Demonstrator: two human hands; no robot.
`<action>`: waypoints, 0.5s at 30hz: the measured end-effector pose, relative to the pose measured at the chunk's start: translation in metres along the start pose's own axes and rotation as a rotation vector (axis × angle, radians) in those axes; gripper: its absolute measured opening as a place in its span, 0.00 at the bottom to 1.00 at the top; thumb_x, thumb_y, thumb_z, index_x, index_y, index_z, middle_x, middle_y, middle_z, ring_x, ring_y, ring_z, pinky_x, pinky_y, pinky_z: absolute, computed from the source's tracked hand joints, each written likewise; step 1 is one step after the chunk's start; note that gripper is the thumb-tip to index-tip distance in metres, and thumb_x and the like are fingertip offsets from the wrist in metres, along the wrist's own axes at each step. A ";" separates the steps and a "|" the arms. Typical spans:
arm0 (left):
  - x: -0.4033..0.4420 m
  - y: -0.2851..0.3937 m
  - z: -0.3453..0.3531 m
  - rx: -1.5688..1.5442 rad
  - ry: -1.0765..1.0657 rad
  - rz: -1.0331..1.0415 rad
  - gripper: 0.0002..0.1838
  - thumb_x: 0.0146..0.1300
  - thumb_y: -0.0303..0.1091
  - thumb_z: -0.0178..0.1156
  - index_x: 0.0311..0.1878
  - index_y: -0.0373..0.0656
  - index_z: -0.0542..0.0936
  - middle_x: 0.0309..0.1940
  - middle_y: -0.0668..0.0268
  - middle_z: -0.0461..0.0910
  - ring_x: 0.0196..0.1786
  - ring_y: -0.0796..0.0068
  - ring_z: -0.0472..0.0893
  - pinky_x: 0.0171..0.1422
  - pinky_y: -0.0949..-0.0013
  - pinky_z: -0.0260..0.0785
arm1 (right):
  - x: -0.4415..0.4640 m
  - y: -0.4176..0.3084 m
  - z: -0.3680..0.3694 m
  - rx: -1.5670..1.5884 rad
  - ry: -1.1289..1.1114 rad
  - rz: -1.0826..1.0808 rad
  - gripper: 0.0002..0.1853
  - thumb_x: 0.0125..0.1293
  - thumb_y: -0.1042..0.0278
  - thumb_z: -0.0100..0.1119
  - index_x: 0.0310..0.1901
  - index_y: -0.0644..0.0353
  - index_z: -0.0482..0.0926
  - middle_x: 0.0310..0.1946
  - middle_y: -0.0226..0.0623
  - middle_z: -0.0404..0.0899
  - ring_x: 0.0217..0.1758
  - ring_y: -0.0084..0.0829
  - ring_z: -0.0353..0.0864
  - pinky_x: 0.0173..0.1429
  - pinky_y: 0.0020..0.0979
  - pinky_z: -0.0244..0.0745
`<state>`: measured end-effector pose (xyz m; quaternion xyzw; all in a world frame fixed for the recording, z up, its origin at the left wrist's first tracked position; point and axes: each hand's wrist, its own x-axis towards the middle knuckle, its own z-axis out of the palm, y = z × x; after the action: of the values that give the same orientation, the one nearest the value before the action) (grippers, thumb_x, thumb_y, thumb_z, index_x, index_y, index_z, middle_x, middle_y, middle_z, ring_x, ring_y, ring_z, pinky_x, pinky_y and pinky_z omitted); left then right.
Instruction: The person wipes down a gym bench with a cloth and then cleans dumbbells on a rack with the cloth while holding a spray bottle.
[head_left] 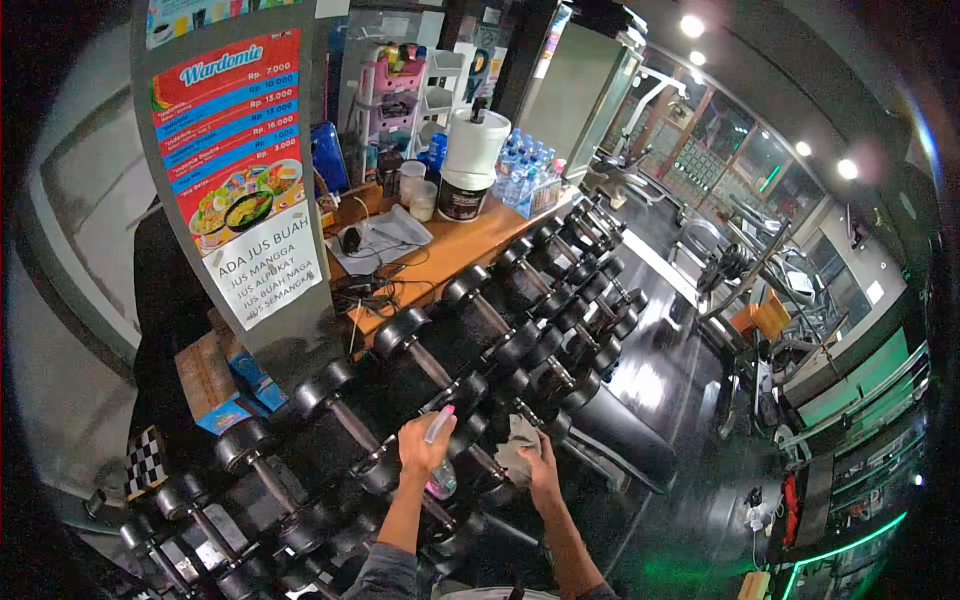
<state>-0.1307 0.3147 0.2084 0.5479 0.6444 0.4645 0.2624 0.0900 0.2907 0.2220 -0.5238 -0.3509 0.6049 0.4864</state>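
My left hand (422, 447) is wrapped round a clear spray bottle (441, 480) with a pink nozzle tip, held over the rack of dumbbells. To its right, my right hand (541, 466) grips a crumpled grey cloth (519, 447). Beneath and around both hands lie black dumbbells with metal handles, in slanting rows. One dumbbell (345, 420) lies just left of the spray bottle, and another dumbbell (429, 362) sits beyond it. Whether the cloth touches a dumbbell I cannot tell.
Behind the rack, a wooden counter (440, 265) carries a white bucket (475, 145), several water bottles (527, 165) and tangled cables. A pillar with a menu poster (232, 140) stands at left. A black padded bench (625, 440) is at right, with gym machines farther back.
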 end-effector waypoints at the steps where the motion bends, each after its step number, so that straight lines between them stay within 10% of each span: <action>1: 0.001 0.003 -0.001 -0.006 -0.011 -0.017 0.19 0.59 0.50 0.58 0.29 0.41 0.81 0.28 0.53 0.80 0.34 0.47 0.79 0.36 0.53 0.70 | 0.006 0.002 0.002 0.004 -0.001 0.004 0.28 0.64 0.68 0.58 0.64 0.58 0.62 0.52 0.36 0.73 0.53 0.31 0.76 0.53 0.32 0.74; 8: 0.002 0.002 0.000 -0.018 -0.007 -0.002 0.17 0.58 0.48 0.59 0.32 0.42 0.83 0.27 0.53 0.80 0.34 0.48 0.81 0.38 0.54 0.71 | 0.036 -0.019 0.042 -0.463 -0.030 -0.466 0.26 0.63 0.69 0.61 0.63 0.58 0.68 0.48 0.35 0.74 0.48 0.29 0.76 0.51 0.30 0.73; 15: 0.002 0.000 0.004 -0.029 0.032 -0.016 0.16 0.59 0.46 0.59 0.35 0.43 0.84 0.28 0.53 0.81 0.33 0.48 0.81 0.37 0.55 0.71 | 0.085 -0.017 0.065 -1.216 -0.225 -0.800 0.22 0.60 0.68 0.61 0.57 0.39 0.74 0.44 0.37 0.71 0.48 0.44 0.75 0.51 0.42 0.76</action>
<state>-0.1283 0.3180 0.2075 0.5311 0.6462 0.4805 0.2636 0.0324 0.3821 0.2267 -0.4678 -0.8364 0.1297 0.2544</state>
